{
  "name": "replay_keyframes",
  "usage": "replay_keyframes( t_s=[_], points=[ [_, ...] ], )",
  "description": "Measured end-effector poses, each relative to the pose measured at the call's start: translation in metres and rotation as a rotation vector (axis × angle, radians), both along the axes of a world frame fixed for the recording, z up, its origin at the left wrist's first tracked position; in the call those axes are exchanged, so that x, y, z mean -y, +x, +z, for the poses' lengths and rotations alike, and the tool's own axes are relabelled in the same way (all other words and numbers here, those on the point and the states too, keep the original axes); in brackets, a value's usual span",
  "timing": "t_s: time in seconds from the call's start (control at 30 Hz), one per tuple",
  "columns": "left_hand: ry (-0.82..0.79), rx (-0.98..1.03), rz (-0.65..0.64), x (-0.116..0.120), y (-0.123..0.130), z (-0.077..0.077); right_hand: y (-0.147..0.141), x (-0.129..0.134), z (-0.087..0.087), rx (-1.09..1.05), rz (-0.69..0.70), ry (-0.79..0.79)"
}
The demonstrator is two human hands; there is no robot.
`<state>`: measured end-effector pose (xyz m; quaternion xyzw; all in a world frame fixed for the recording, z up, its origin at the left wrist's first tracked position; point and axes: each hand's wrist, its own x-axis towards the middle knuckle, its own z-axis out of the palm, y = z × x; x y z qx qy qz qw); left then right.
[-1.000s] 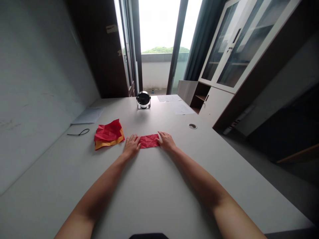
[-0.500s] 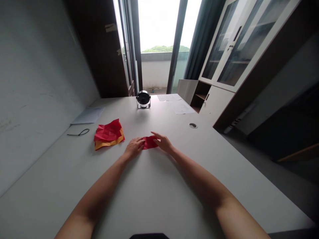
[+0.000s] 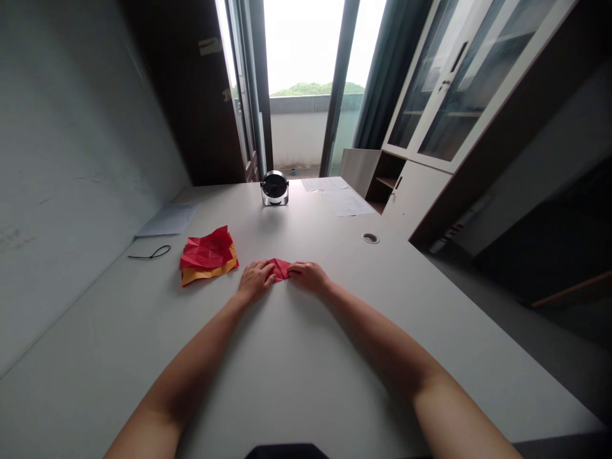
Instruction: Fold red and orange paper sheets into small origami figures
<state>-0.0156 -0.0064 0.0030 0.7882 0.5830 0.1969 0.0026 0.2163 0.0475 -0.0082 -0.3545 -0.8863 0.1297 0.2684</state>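
A small folded piece of red paper [image 3: 280, 269] lies on the white table [image 3: 296, 363] between my hands. My left hand [image 3: 256, 279] rests on its left end with the fingers bent and close together. At the right end, my right hand [image 3: 308, 276] has its fingers closed on the paper's edge. Creases run across the part that shows between them; both ends are hidden under my fingers. To the left of my left hand lie creased red sheets [image 3: 208, 250] with an orange sheet [image 3: 210, 272] showing beneath.
A black cable tie [image 3: 152, 254] lies near the left wall, below some white papers [image 3: 167, 220]. A round black and silver device [image 3: 275, 188] stands at the far edge. More papers [image 3: 349, 203] and a round table hole [image 3: 370, 238] are on the right.
The red paper now looks shorter, with a slanting fold between my hands. My right hand's fingers, spread before, have closed on its right end and moved slightly left.
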Motion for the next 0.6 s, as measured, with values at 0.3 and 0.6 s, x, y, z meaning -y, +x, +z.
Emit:
replay_keyframes(
  t_s=[0.3, 0.6],
  points=[
    [-0.038, -0.035, -0.078, 0.0, 0.003, -0.002, -0.004, 0.003, -0.002, 0.066, 0.088, 0.112],
    [-0.17, -0.047, -0.159, -0.004, 0.003, -0.008, -0.004, -0.002, -0.013, 0.261, -0.086, 0.005]
  ],
)
